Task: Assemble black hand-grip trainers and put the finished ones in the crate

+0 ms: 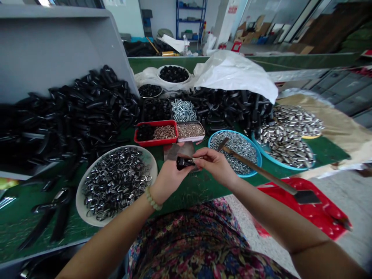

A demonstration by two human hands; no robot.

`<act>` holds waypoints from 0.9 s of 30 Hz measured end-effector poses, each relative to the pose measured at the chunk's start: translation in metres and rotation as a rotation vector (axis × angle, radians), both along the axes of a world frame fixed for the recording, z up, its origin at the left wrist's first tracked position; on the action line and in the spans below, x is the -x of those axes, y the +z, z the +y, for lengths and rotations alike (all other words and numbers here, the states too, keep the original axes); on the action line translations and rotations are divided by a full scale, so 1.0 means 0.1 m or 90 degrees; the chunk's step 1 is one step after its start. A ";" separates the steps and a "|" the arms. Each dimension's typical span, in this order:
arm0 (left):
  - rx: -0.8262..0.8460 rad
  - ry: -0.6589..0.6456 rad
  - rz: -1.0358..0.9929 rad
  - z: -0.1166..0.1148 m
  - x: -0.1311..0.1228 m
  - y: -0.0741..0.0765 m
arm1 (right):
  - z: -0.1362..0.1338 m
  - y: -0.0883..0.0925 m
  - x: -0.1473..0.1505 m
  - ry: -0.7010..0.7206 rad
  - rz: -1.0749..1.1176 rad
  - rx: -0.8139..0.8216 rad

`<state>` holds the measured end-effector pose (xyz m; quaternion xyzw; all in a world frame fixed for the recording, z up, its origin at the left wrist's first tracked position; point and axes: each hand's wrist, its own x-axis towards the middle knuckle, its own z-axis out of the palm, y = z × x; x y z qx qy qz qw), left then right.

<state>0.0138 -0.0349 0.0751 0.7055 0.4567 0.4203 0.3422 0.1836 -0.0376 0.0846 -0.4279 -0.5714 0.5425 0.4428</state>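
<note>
My left hand [171, 179] pinches a small black plastic part [182, 163] at its fingertips. My right hand [215, 166] holds a small silver metal piece [193, 160] between thumb and forefinger, against the end of the black part. The metal piece is too small to identify. Below the hands lies a square grey metal plate [178, 151]. A wood-handled hammer [258, 169] runs beneath my right wrist, its dark head [306, 197] resting on a red mat [290, 186]. Its other end reaches the blue tray of nuts [250, 173].
A large pile of black plier handles [72, 116] fills the left of the green bench [186, 193]. Black pliers [49, 217] lie at the front left. A white plate of steel rings [83, 201], a red tray of small parts [154, 142] and a tray of silver cylinders [279, 162] surround my hands.
</note>
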 end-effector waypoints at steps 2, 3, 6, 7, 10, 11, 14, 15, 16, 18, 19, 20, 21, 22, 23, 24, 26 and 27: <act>0.004 -0.006 0.010 0.00 0.03 -0.01 | 0.04 -0.05 -0.01 0.000 -0.015 0.012; 0.006 -0.011 0.011 -0.01 0.05 -0.01 | 0.06 -0.08 -0.04 0.000 -0.023 0.015; 0.010 -0.024 -0.001 -0.03 0.10 -0.02 | 0.09 -0.10 -0.11 0.003 -0.065 0.011; 0.014 -0.028 -0.005 -0.03 0.11 -0.02 | 0.08 -0.07 -0.12 0.008 -0.098 -0.011; 0.062 -0.068 0.002 0.04 0.12 -0.02 | 0.07 0.11 -0.08 0.057 -0.272 -0.188; 0.094 -0.088 0.013 0.09 0.12 -0.02 | 0.09 0.19 -0.05 0.092 -0.332 -0.262; 0.211 -0.123 0.007 0.22 0.12 0.01 | 0.39 0.33 -0.02 0.207 -0.433 -0.380; 0.248 -0.113 -0.032 0.25 0.12 0.02 | 0.58 0.34 -0.06 0.194 -0.459 -0.388; 0.278 -0.093 -0.086 0.27 0.14 0.03 | 0.82 0.33 -0.13 0.155 -0.495 -0.385; 0.308 -0.046 -0.177 0.27 0.20 0.08 | 1.36 0.25 -0.35 -0.052 -0.641 -0.383; 0.306 -0.034 -0.186 0.26 0.24 0.11 | 1.64 0.20 -0.48 -0.131 -0.750 -0.363; 0.294 -0.032 -0.164 0.24 0.29 0.14 | 1.90 0.16 -0.62 -0.168 -0.850 -0.332; 0.271 -0.037 -0.121 0.22 0.34 0.17 | 2.13 0.12 -0.74 -0.178 -0.882 -0.319; 0.242 -0.042 -0.068 0.20 0.38 0.21 | 2.32 0.10 -0.85 -0.178 -0.911 -0.306; 0.212 -0.041 -0.015 0.18 0.42 0.24 | 2.48 0.08 -0.92 -0.167 -0.922 -0.300; 0.183 -0.034 0.030 0.16 0.45 0.26 | 2.61 0.08 -0.96 -0.158 -0.922 -0.300; 0.141 -0.011 0.081 0.14 0.47 0.30 | 2.81 0.10 -0.93 -0.160 -0.923 -0.308; 0.131 -0.004 0.089 0.14 0.46 0.31 | 2.89 0.12 -0.86 -0.167 -0.920 -0.316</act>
